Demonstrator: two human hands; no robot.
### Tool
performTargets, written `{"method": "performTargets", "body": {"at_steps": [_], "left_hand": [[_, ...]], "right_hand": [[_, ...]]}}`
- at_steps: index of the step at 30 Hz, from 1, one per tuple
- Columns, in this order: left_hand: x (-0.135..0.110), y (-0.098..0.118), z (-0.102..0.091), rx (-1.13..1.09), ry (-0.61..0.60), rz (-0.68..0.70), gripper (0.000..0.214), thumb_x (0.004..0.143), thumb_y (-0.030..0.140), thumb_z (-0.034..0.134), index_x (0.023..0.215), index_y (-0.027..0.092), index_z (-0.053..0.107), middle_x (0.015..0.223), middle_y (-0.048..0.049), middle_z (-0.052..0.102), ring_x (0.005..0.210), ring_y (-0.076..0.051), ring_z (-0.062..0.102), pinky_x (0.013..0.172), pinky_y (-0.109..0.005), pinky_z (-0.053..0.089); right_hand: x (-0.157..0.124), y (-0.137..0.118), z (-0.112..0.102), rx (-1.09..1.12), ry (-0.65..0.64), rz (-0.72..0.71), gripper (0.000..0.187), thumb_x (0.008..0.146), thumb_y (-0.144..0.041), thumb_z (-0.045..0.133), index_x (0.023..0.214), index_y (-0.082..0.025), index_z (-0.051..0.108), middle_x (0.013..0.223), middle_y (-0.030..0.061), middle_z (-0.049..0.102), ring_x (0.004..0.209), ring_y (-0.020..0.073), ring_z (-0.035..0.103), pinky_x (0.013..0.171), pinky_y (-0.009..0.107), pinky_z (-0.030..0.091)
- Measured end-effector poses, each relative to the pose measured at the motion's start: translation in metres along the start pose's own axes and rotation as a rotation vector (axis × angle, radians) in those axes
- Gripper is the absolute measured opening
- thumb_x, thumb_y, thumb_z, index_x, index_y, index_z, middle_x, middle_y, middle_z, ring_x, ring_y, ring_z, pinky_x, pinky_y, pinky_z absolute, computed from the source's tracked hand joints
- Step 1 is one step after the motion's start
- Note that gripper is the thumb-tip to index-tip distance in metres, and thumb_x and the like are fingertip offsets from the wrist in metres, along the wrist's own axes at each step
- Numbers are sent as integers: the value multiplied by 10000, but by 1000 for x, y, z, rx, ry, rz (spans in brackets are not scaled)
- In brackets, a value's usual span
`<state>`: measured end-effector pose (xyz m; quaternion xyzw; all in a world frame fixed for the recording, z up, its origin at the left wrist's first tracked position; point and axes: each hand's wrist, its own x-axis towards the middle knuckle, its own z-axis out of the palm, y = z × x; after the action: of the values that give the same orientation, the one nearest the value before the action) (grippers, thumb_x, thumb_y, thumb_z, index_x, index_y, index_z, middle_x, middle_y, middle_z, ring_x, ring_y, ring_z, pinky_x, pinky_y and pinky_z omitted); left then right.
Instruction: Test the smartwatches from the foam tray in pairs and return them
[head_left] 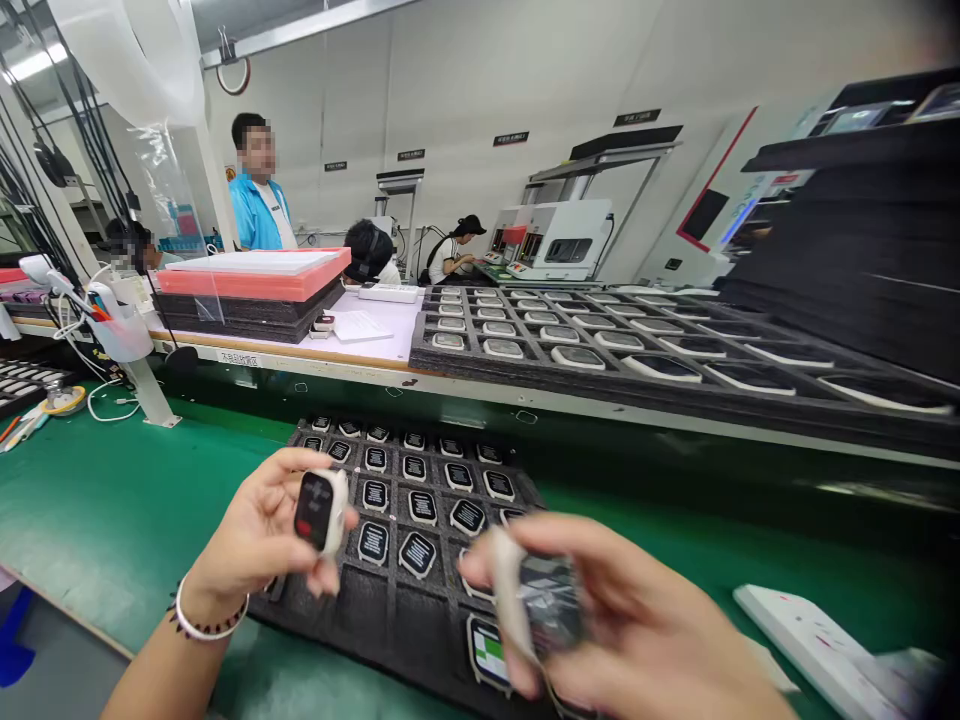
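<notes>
My left hand is closed on a white smartwatch body with a dark screen, held above the left edge of a black foam tray. My right hand, blurred by motion, grips a second white watch body over the tray's near right corner. The tray lies on the green mat and holds several watch bodies in rows, screens up. One watch under my right hand shows a lit green and white screen.
A raised shelf carries a long black tray of several white watch cases, a pink-topped stack and tall black tray stacks at right. A white power strip lies at near right. Other people work behind the shelf.
</notes>
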<state>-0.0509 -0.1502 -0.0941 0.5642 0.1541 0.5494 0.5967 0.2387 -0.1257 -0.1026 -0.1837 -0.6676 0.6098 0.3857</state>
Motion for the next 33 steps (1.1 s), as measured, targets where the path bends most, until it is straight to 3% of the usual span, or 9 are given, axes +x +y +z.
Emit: {"method": "performTargets", "body": {"at_steps": [1, 4, 8, 12, 17, 21, 24, 29, 33], "left_hand": [[4, -5, -2, 40, 63, -56, 486, 827, 218, 809, 1249, 366, 618, 1004, -12, 730, 642, -113, 727, 526, -129, 541], [16, -24, -9, 170, 270, -146, 513, 808, 157, 809, 1260, 279, 597, 1032, -34, 720, 717, -127, 735, 629, -180, 592], [23, -46, -13, 223, 379, -187, 566, 780, 245, 830, 1281, 206, 568, 1120, -76, 704, 747, -146, 740, 696, -231, 609], [24, -56, -15, 218, 405, -243, 503, 781, 363, 813, 1195, 171, 603, 969, -55, 723, 692, -174, 742, 679, -273, 615], [25, -60, -16, 322, 446, -249, 394, 780, 399, 795, 1050, 168, 625, 878, -22, 698, 576, -144, 699, 551, -233, 553], [25, -62, -16, 378, 446, -247, 355, 749, 340, 809, 988, 176, 603, 840, 1, 672, 540, -93, 630, 512, -201, 498], [25, -64, -16, 376, 426, -236, 417, 700, 267, 830, 1033, 189, 589, 834, 5, 668, 609, -98, 615, 563, -206, 520], [24, -68, -15, 328, 365, -225, 494, 687, 192, 815, 1109, 201, 557, 1001, -48, 685, 810, -139, 651, 695, -230, 558], [14, -62, -19, 331, 281, -272, 537, 730, 191, 777, 1191, 215, 505, 1060, -54, 664, 763, -123, 655, 691, -238, 556]], "right_hand": [[13, 3, 3, 75, -13, -22, 469, 885, -391, 816, 1291, -326, 590, 1106, 119, 653, 650, 200, 695, 588, 360, 588], [47, 17, 6, 98, 36, 46, 542, 863, -244, 802, 1335, -295, 539, 1109, 83, 637, 742, 191, 707, 642, 323, 584], [65, 38, 0, 102, 83, 99, 601, 825, -226, 788, 1346, -250, 491, 1101, 68, 633, 752, 170, 689, 607, 270, 552], [68, 49, -4, 82, 124, 115, 461, 853, -325, 773, 1233, -209, 538, 991, 45, 659, 644, 138, 661, 564, 248, 514], [72, 52, -1, 49, 180, 149, 343, 817, -354, 802, 1031, -190, 589, 849, 19, 669, 544, 121, 617, 458, 207, 424], [72, 54, -1, 106, 172, 161, 296, 839, -317, 745, 1060, -195, 591, 892, 29, 685, 580, 140, 650, 507, 241, 493], [71, 56, -1, 182, 141, 153, 332, 832, -252, 683, 1144, -206, 577, 907, 26, 688, 691, 176, 701, 618, 289, 564], [70, 54, 2, 194, 85, 116, 526, 794, -160, 684, 1281, -234, 500, 1010, 26, 661, 775, 178, 716, 718, 314, 597], [63, 57, 6, 174, 38, 128, 607, 786, -146, 738, 1314, -231, 451, 1057, 34, 628, 799, 170, 711, 736, 307, 593]]}}
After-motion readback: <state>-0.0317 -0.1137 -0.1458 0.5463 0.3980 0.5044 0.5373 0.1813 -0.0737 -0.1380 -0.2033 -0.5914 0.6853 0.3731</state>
